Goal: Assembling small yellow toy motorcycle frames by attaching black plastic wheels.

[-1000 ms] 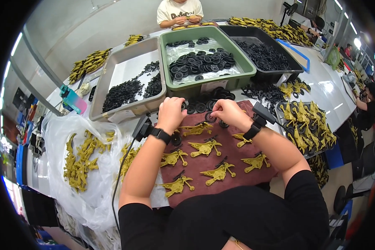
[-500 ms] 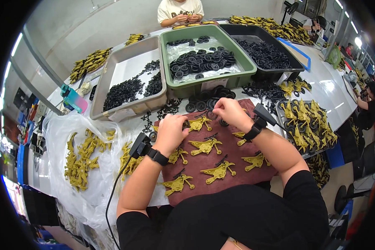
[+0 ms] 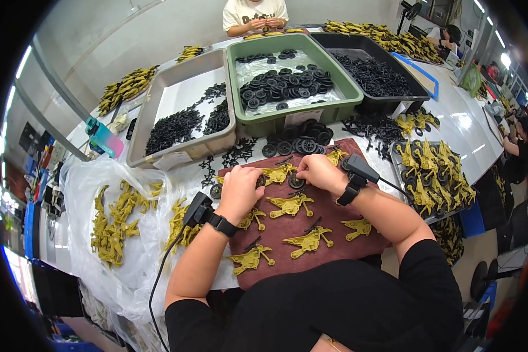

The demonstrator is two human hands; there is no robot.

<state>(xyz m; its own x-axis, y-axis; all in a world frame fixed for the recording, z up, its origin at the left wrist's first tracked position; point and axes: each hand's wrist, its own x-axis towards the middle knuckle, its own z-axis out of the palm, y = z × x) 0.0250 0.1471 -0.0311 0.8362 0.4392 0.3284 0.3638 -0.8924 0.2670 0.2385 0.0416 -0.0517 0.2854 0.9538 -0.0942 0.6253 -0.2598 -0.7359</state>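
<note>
My right hand (image 3: 325, 174) pinches a small black wheel (image 3: 296, 180) over the brown cloth (image 3: 276, 258), just right of a yellow plastic frame (image 3: 278, 173). Left of that frame, my left hand (image 3: 239, 189) has its fingers bent around another black wheel (image 3: 260, 181), partly hidden by the fingertips. Lower on the cloth lie several more yellow frames (image 3: 290, 205), each with a thin black part at its upper edge. A loose wheel (image 3: 216, 191) rests beside my left hand.
Beyond the cloth are a pile of wheels (image 3: 302, 141), a grey bin (image 3: 138, 132), a green bin (image 3: 270, 124) and a black bin (image 3: 413, 97). A tray of yellow assemblies (image 3: 431, 176) sits right. Plastic sheeting (image 3: 79, 199) lies left. A person (image 3: 255, 14) works across the table.
My right hand has come down and slightly left from near the wheel pile, and a wheel now shows at its fingertips. My left hand has lowered slightly, the wheel still at its fingers.
</note>
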